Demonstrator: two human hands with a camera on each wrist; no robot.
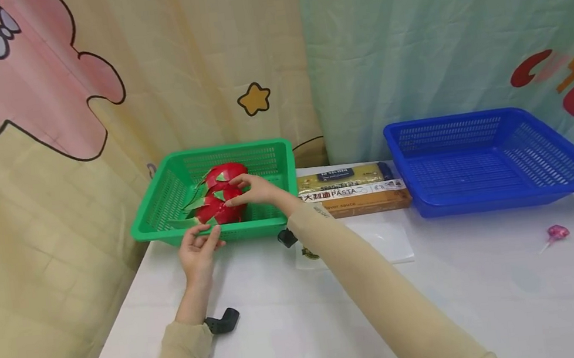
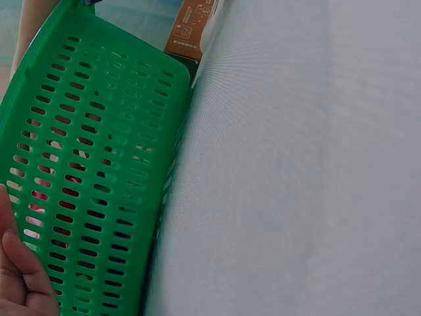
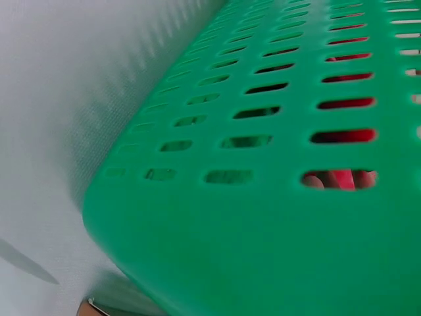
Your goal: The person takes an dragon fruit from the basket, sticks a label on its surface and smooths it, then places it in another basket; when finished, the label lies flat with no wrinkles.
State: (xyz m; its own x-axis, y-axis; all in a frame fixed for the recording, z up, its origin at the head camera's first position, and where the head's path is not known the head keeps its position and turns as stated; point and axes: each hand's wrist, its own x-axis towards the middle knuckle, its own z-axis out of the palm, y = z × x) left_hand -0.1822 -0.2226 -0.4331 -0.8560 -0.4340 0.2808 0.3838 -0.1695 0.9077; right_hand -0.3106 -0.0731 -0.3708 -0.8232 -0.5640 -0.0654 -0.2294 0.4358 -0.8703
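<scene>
Two red dragon fruits with green leafy scales lie in the green basket (image 1: 287,185), the rear dragon fruit (image 1: 232,168) behind the front dragon fruit (image 1: 222,215). Over the basket's front rim reaches my right hand (image 1: 259,191), its fingers and thumb curled on the top of the front fruit; the fingertips lie close to the rear one. My left hand (image 1: 199,251) grips the basket's front rim at the left. Curled fingers (image 2: 26,273) show against the slotted outer wall in the left wrist view. In the right wrist view, the basket wall hides most of the right hand.
A blue basket (image 1: 502,201) stands at the right. Between the baskets lie a spaghetti pack (image 1: 340,179) and a brown pasta box (image 1: 364,202), with a clear plastic bag (image 1: 379,242) in front. A pink lollipop (image 1: 558,232) lies at the far right. Curtains hang behind the table.
</scene>
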